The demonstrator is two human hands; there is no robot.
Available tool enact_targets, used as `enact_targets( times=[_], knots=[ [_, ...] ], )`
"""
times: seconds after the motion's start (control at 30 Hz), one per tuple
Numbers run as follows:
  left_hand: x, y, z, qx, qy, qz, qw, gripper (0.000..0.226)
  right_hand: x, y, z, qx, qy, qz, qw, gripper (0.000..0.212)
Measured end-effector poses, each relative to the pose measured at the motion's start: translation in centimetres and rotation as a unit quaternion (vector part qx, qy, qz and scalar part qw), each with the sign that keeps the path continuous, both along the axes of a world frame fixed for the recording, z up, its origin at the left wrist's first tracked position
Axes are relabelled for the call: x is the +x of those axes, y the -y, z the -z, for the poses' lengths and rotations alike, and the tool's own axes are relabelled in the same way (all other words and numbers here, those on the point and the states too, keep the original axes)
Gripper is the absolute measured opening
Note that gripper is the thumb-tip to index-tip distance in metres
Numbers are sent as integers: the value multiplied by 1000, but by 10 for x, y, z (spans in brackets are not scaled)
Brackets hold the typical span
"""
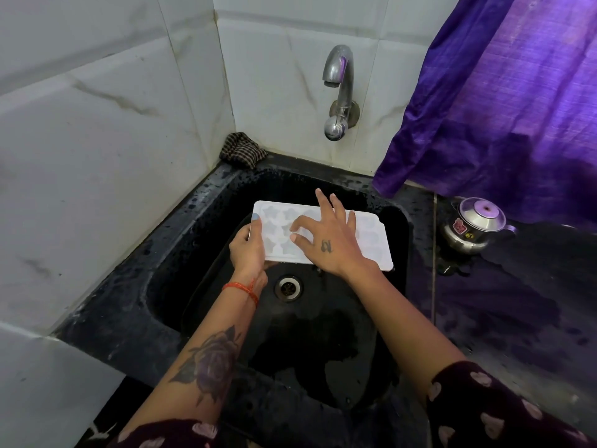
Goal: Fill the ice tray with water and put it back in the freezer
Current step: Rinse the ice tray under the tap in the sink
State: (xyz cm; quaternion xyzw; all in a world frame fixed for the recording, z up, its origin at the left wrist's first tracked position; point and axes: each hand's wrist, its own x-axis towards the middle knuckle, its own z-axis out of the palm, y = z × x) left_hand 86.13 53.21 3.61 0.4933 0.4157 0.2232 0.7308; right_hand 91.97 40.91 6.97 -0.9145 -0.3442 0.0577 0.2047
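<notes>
Head view, near edge first: two dark sleeves (484,412) with pale heart shapes at 5 and 7 o'clock, bare forearms reaching up over a black sink (168,253). Rose tattoo (210,360) on the left forearm, orange thread (244,289) round the left wrist. Drain (287,287) dead centre, just below the hands. Left hand (247,248) clamped on the short left end of the white ice tray (371,236), thumb on top, fingers underneath. Right hand (326,240) spread wide above the tray's middle, fingertips bent down onto the star-shaped cells, gripping nothing. Tray held level over the basin, at 12 o'clock from the drain, clear of the sink floor. Water in the cells: cannot tell. Steel kettle (473,226) out at 3 o'clock on the wet dark desk (517,318). Checked cloth (242,150) bunched in the corner at 11 o'clock. Chrome tap (339,88) on the tiled wall at 12 o'clock, no stream visible. Purple curtain (500,92) hanging at 2 o'clock.
</notes>
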Motion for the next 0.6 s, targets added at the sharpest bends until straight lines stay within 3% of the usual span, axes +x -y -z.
enact_targets(
  times=[0.6],
  knots=[
    [2,-4,2,-1,2,8,1000,24,-3,-8,5,-59,-8,-10,998,34]
  ],
)
